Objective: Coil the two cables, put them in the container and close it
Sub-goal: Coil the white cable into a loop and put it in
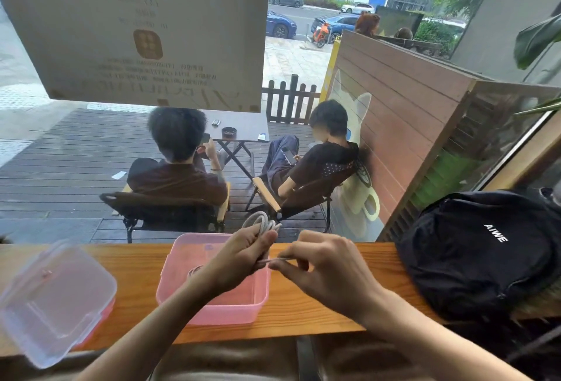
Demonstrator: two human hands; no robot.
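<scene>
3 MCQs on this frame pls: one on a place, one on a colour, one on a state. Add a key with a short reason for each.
1. Where is the clear lid?
A. On the container
B. On the counter, left of the container
C. On the backpack

2. What colour is the container?
A. Pink
B. Green
C. Black

3. What state is the white cable in?
A. Lying straight on the counter
B. Coiled in the left hand, with the right hand pinching its loose end
C. Plugged into a phone

Key: 1 B, the lid sits apart at the left edge of the wooden counter; 2 A, its walls are translucent pink; 3 B, loops stick up above the left hand.
</scene>
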